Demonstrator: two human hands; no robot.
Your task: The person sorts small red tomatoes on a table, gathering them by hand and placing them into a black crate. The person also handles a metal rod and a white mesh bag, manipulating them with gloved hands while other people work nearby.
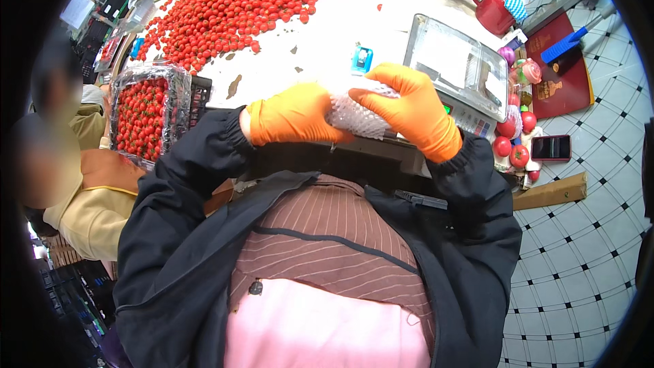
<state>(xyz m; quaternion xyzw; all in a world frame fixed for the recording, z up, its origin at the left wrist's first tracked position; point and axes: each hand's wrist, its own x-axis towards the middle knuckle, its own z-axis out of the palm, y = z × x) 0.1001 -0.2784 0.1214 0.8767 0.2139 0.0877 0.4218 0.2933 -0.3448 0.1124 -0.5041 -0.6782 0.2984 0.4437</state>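
Observation:
Both my hands wear orange gloves and meet at the near edge of the white table point(327, 36). A white foam mesh net point(357, 115) is gripped between them. My left hand point(294, 115) has its fingers curled against the net's left side. With thumb and fingers, my right hand point(414, 110) pinches its upper right part. Just beyond the net lies a small blue item point(361, 59). To the right of my right hand is a digital scale point(472, 125) with a clear plastic container point(444, 56) on top.
Cherry tomatoes point(240, 5) spread across the table's far left. A plastic-lined crate of cherry tomatoes point(142, 117) stands left, beside another person point(97, 214). At right are a red mug point(494, 10), larger tomatoes point(519, 156), a phone point(551, 147) and a wooden board point(554, 191).

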